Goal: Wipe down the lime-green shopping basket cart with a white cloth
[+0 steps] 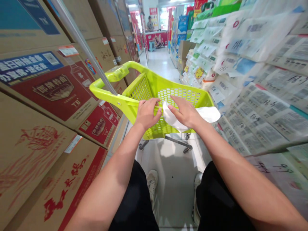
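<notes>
A bright lime-green plastic shopping cart (154, 80) stands before me, seen at an angle with its handle at the left. My left hand (148, 112) is at the cart's near side rim, with the thumb apart from the bent fingers. My right hand (184, 110) lies over a white cloth (208, 113) draped on the same rim, its fingers stretched forward and thumb spread. Part of the cloth is hidden under this hand and wrist. Nothing shows clasped between the fingers of either hand.
Stacked cardboard cartons (50, 86) line the left side, with a slanted metal pole (84, 45) before them. Tissue packs (257, 109) are piled along the right. Down the aisle floor (158, 64), a person (150, 25) is behind a red counter (163, 36) with a blue stool (152, 45).
</notes>
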`<act>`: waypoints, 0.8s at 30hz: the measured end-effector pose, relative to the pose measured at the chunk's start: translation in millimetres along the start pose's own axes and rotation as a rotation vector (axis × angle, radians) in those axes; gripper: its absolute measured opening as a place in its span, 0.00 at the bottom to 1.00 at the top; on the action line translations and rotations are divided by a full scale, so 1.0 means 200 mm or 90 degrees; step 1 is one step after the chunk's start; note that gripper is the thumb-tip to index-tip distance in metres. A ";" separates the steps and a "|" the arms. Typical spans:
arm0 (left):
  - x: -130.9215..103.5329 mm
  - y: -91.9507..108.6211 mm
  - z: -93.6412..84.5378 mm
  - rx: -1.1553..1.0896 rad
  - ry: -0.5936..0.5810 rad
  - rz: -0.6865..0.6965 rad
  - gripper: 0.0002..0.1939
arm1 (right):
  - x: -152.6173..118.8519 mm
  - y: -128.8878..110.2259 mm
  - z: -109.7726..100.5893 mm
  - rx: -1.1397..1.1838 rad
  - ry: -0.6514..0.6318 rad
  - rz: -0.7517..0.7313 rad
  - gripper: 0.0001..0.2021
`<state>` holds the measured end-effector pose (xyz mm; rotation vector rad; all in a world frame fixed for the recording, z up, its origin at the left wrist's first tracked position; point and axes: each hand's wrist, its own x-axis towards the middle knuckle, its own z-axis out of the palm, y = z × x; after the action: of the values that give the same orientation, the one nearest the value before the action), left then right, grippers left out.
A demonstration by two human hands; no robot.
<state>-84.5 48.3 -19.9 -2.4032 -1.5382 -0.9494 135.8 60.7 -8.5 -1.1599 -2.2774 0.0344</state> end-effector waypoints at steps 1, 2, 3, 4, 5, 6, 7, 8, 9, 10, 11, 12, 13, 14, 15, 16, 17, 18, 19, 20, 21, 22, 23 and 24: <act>0.00 0.01 0.00 -0.006 0.001 -0.001 0.21 | -0.01 0.02 -0.01 -0.038 -0.021 0.016 0.38; 0.00 0.02 0.00 -0.006 0.001 -0.003 0.22 | -0.02 0.05 -0.03 -0.075 -0.049 0.045 0.37; 0.00 0.03 0.00 0.000 -0.001 -0.002 0.22 | -0.04 0.08 -0.05 -0.106 -0.087 0.080 0.37; 0.00 0.04 0.00 0.012 -0.006 0.003 0.23 | -0.06 0.12 -0.07 -0.129 -0.127 0.115 0.37; 0.00 0.04 0.01 0.028 -0.014 0.013 0.23 | -0.08 0.16 -0.09 -0.142 -0.166 0.145 0.37; 0.00 0.04 0.01 0.045 -0.022 0.025 0.23 | -0.10 0.21 -0.11 -0.145 -0.200 0.165 0.37; 0.00 0.03 0.02 0.060 -0.029 0.034 0.23 | -0.12 0.26 -0.13 -0.138 -0.228 0.174 0.36; 0.01 0.03 0.03 0.070 -0.033 0.037 0.21 | -0.14 0.30 -0.15 -0.123 -0.252 0.172 0.35; 0.01 0.02 0.04 0.075 -0.034 0.033 0.19 | -0.16 0.35 -0.17 -0.106 -0.269 0.161 0.33; 0.02 0.01 0.04 0.076 -0.034 0.024 0.18 | -0.18 0.38 -0.18 -0.089 -0.279 0.146 0.31; 0.02 0.00 0.05 0.074 -0.033 0.013 0.17 | -0.20 0.41 -0.19 -0.075 -0.283 0.129 0.29; 0.03 0.00 0.06 0.072 -0.032 0.005 0.16 | -0.21 0.43 -0.20 -0.066 -0.281 0.112 0.26; 0.03 0.00 0.06 0.067 -0.028 -0.002 0.17 | -0.22 0.44 -0.20 -0.063 -0.273 0.099 0.25; 0.03 0.00 0.06 0.060 -0.023 -0.006 0.17 | -0.22 0.44 -0.21 -0.062 -0.262 0.089 0.24; 0.04 0.00 0.06 0.050 -0.015 -0.012 0.18 | -0.23 0.44 -0.21 -0.063 -0.253 0.079 0.23; 0.04 0.00 0.06 0.038 -0.002 -0.019 0.19 | -0.22 0.42 -0.22 -0.064 -0.244 0.065 0.23; 0.04 0.01 0.05 0.025 0.014 -0.030 0.20 | -0.22 0.39 -0.23 -0.071 -0.232 0.049 0.24; 0.05 0.02 0.05 0.014 0.032 -0.044 0.21 | -0.22 0.36 -0.25 -0.087 -0.213 0.034 0.25; 0.05 0.02 0.05 0.008 0.049 -0.060 0.21 | -0.21 0.32 -0.26 -0.109 -0.189 0.024 0.25; 0.05 0.03 0.06 0.006 0.065 -0.074 0.21 | -0.21 0.28 -0.27 -0.133 -0.164 0.020 0.26; 0.05 0.03 0.06 0.007 0.079 -0.087 0.20 | -0.21 0.22 -0.29 -0.154 -0.146 0.023 0.25; 0.05 0.03 0.06 0.010 0.088 -0.096 0.20 | -0.20 0.17 -0.29 -0.164 -0.136 0.031 0.25; 0.05 0.03 0.06 0.013 0.094 -0.102 0.19 | -0.20 0.12 -0.29 -0.162 -0.133 0.039 0.24; 0.06 0.03 0.06 0.017 0.097 -0.105 0.19 | -0.20 0.07 -0.28 -0.151 -0.133 0.045 0.23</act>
<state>-71.8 59.4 -21.5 -2.1573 -1.7005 -1.1066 191.9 25.9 14.1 -1.4175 -2.4724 -0.0946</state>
